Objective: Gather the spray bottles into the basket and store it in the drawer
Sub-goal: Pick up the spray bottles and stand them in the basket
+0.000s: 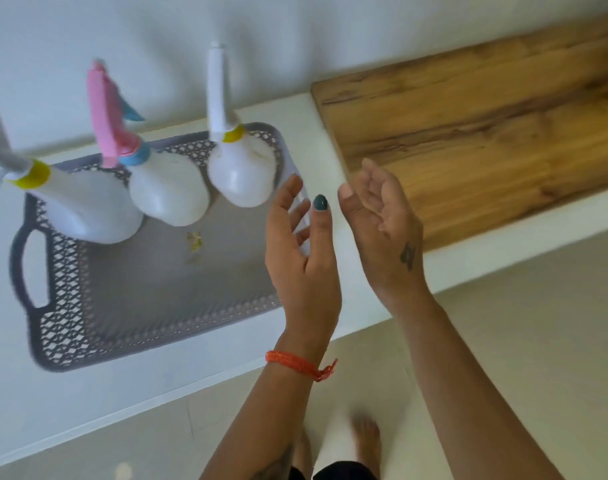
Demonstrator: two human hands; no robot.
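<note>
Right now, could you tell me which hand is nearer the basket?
Left. The left hand hovers open at the right end of the basket; the right hand is farther right, by the wooden board.

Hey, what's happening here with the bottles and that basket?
Three white spray bottles, one with a pink trigger, stand in a grey plastic basket on a white counter. A person's left hand and right hand hover open beside the basket, holding nothing. The bottles look gathered; the basket is not yet stored.

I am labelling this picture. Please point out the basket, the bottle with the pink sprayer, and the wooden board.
basket (pixel 29 261): head view, left handle.
pink-sprayer bottle (pixel 169 199): head view, white body.
wooden board (pixel 486 133): head view, top surface.
</note>
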